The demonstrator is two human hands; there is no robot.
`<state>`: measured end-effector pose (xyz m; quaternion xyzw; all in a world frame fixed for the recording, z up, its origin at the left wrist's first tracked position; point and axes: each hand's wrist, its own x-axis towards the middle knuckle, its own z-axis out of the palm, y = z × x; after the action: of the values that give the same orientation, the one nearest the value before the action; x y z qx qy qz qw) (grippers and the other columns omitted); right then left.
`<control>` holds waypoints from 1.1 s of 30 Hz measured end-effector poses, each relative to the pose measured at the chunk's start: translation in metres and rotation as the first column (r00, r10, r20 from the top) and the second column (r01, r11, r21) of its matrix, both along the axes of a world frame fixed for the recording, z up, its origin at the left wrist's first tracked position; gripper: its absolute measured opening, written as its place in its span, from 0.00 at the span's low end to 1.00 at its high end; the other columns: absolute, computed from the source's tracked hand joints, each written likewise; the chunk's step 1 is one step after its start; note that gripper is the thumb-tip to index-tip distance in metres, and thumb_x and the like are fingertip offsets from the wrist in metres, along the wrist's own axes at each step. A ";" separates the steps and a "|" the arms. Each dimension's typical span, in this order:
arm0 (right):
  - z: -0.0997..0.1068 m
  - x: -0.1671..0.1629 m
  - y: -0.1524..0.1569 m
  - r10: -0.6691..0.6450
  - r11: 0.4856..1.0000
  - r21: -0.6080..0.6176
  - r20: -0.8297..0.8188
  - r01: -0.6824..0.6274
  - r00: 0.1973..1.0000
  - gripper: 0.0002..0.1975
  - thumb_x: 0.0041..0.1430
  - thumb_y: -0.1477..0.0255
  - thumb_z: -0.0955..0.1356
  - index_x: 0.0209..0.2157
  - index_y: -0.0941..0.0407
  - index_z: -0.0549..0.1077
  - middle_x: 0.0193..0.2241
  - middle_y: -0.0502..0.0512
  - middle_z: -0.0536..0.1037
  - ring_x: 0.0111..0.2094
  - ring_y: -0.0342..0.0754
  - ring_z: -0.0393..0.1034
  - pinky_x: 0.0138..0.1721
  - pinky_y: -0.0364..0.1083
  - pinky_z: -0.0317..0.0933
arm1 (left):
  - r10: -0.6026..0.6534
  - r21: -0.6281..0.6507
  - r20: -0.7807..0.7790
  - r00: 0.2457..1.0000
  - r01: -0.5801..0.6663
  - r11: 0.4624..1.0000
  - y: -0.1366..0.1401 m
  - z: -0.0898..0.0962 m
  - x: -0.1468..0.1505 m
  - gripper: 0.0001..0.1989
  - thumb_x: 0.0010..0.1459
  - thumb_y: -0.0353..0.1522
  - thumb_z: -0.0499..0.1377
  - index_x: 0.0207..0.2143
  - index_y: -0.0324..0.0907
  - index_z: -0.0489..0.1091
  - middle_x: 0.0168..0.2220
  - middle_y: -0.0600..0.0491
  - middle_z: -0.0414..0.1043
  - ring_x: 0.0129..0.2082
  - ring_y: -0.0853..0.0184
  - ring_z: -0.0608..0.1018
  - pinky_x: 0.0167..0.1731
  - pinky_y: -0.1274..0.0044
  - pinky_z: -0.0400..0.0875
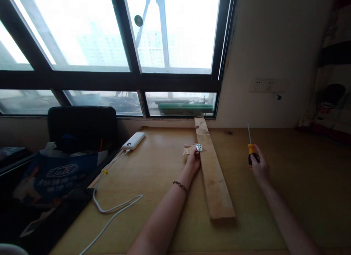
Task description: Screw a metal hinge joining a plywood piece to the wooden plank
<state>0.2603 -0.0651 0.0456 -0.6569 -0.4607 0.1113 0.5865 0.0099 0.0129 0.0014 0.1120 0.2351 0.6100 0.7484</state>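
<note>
A long wooden plank (216, 182) lies lengthwise on the table, its far end by the window sill. At its left edge sits a small metal hinge (200, 147), one leaf on the plank and the other towards a small wood block (188, 149) on the left. My left hand (194, 160) is closed on that block, with a fingertip against the hinge. To the right of the plank, my right hand (260, 166) grips a screwdriver (251, 149) by its yellow and black handle. Its shaft points up and away from me, apart from the hinge.
A white power bank (133, 141) with a white cable (120, 207) lies on the table's left side. Beyond the left edge are a black chair (82, 119) and a blue bag (60, 174). The window and a wall with sockets (263, 85) bound the far side.
</note>
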 end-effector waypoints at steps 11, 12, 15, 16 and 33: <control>0.139 -0.113 0.039 0.779 0.515 0.510 -0.613 -0.689 0.129 0.19 0.41 0.82 0.69 0.38 0.55 0.71 0.29 0.49 0.74 0.31 0.41 0.71 0.42 0.45 0.67 | 0.027 -0.016 0.028 0.999 -0.027 1.000 -0.001 0.000 0.001 0.05 0.51 0.28 0.54 0.30 0.37 0.69 0.26 0.51 0.74 0.26 0.68 0.76 0.37 0.74 0.71; 0.139 -0.118 0.040 0.766 0.532 0.489 -0.626 -0.691 0.146 0.18 0.41 0.79 0.71 0.37 0.55 0.71 0.26 0.48 0.74 0.28 0.39 0.70 0.39 0.43 0.68 | 0.029 -0.019 0.030 0.999 -0.029 0.999 -0.001 0.000 0.001 0.06 0.52 0.28 0.54 0.31 0.37 0.69 0.27 0.51 0.74 0.26 0.68 0.76 0.37 0.74 0.71; 0.131 -0.127 0.050 0.684 0.688 0.349 -0.604 -0.636 0.409 0.15 0.40 0.68 0.73 0.32 0.58 0.72 0.16 0.43 0.67 0.17 0.36 0.62 0.24 0.38 0.67 | 0.034 -0.030 0.025 0.999 -0.033 0.999 -0.001 0.001 0.001 0.06 0.52 0.29 0.54 0.31 0.37 0.69 0.27 0.51 0.74 0.27 0.67 0.76 0.37 0.73 0.71; 0.127 -0.129 0.054 0.639 0.752 0.302 -0.554 -0.587 0.534 0.16 0.39 0.64 0.74 0.29 0.59 0.72 0.13 0.43 0.65 0.14 0.36 0.60 0.19 0.38 0.65 | 0.035 -0.036 0.020 0.999 -0.035 0.999 -0.001 0.001 0.001 0.06 0.52 0.28 0.54 0.31 0.38 0.69 0.27 0.51 0.74 0.28 0.67 0.76 0.37 0.73 0.71; 0.082 -0.138 0.090 0.468 0.883 0.164 -0.245 -0.439 0.849 0.17 0.41 0.59 0.71 0.20 0.61 0.70 0.11 0.48 0.70 0.13 0.44 0.68 0.16 0.42 0.68 | 0.027 -0.020 -0.041 0.999 -0.027 0.999 -0.002 0.003 0.002 0.05 0.52 0.28 0.53 0.30 0.38 0.69 0.28 0.50 0.74 0.32 0.64 0.76 0.41 0.71 0.69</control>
<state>0.1222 0.0246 0.1272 -0.4765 -0.5208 0.3139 0.6349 0.0117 0.0106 0.0047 0.1135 0.2582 0.6151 0.7363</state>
